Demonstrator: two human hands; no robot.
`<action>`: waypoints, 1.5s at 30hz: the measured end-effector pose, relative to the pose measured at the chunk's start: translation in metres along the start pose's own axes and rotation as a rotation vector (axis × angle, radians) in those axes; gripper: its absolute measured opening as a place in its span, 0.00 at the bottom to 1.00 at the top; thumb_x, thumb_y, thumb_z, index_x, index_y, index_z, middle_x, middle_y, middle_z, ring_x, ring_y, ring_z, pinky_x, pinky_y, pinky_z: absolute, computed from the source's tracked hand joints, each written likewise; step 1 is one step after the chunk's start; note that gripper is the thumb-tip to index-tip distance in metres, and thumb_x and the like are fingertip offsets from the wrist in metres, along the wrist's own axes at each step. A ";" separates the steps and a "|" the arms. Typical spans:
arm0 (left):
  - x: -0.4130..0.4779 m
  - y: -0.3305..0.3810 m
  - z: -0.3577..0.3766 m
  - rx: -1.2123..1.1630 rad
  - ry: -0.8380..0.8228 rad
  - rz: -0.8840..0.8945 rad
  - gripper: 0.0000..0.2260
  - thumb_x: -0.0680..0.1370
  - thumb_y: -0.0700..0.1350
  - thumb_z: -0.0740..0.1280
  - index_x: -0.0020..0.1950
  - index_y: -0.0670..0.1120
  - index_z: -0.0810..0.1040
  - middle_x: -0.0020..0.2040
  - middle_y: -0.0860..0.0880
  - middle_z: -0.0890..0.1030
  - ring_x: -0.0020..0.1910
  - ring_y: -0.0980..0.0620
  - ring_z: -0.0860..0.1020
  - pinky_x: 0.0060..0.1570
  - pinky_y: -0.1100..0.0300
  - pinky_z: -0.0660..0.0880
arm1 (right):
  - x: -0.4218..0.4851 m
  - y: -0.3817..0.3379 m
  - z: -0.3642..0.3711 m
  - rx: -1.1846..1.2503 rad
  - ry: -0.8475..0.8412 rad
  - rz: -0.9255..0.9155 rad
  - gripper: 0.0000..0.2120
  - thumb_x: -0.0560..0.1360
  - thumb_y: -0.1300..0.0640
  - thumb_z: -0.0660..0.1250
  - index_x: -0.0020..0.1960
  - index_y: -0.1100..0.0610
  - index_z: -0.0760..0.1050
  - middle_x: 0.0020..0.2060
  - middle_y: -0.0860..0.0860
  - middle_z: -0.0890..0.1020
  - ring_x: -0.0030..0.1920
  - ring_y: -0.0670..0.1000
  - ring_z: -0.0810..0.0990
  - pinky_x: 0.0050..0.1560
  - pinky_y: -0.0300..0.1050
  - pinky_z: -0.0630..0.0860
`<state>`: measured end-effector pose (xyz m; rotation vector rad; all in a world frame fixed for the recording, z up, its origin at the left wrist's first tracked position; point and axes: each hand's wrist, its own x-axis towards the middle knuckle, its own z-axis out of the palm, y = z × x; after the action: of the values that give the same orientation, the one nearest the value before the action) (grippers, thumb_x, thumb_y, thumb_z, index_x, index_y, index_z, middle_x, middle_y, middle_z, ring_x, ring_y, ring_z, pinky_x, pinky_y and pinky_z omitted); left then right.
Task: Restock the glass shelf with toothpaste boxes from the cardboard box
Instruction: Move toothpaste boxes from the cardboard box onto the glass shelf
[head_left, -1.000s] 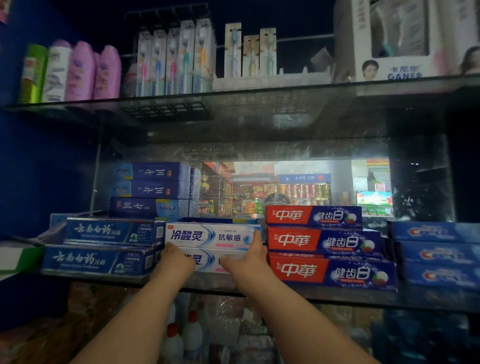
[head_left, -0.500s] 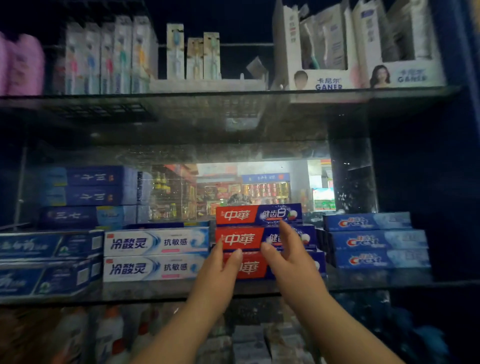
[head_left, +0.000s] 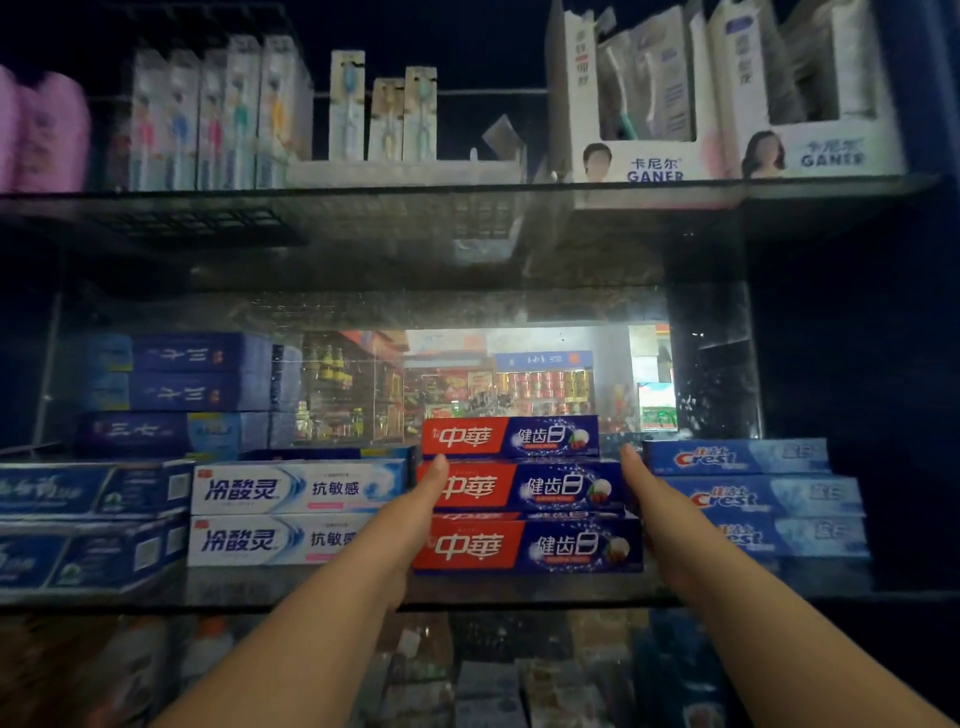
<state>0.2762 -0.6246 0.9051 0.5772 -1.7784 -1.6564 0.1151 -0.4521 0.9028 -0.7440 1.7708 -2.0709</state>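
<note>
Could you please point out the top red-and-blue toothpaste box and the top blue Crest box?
Top red-and-blue toothpaste box (head_left: 510, 437): head view, front face centre.
Top blue Crest box (head_left: 735, 457): head view, front face centre.

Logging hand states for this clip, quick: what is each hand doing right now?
Left hand: open, straight fingers against the left end of the red toothpaste stack.
Right hand: open, flat against the stack's right end.

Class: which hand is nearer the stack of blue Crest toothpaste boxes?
Right. The right hand sits just left of the blue Crest toothpaste boxes; the left hand is at the far end of the red-and-blue toothpaste boxes.
</note>
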 end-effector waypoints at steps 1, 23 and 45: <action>0.004 -0.001 -0.002 -0.023 0.006 -0.013 0.22 0.76 0.64 0.60 0.54 0.49 0.79 0.47 0.45 0.85 0.47 0.46 0.83 0.46 0.53 0.77 | 0.005 0.000 0.000 0.053 -0.005 0.032 0.27 0.74 0.33 0.60 0.56 0.54 0.78 0.48 0.56 0.86 0.47 0.59 0.85 0.52 0.60 0.80; 0.041 -0.008 0.009 -0.058 0.029 -0.015 0.22 0.74 0.65 0.62 0.51 0.48 0.79 0.37 0.46 0.86 0.39 0.46 0.84 0.40 0.54 0.79 | 0.034 0.004 0.009 0.080 0.016 0.065 0.32 0.70 0.29 0.60 0.56 0.56 0.77 0.41 0.57 0.86 0.41 0.60 0.86 0.45 0.58 0.82; 0.047 -0.018 0.007 -0.015 0.069 0.002 0.31 0.70 0.62 0.70 0.68 0.48 0.67 0.53 0.47 0.82 0.46 0.48 0.83 0.50 0.50 0.81 | 0.036 0.007 0.011 0.115 0.072 0.019 0.30 0.71 0.33 0.62 0.53 0.60 0.77 0.38 0.62 0.85 0.42 0.62 0.84 0.41 0.56 0.81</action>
<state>0.2367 -0.6540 0.8946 0.6185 -1.7153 -1.6273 0.0914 -0.4824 0.9035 -0.6251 1.6720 -2.1917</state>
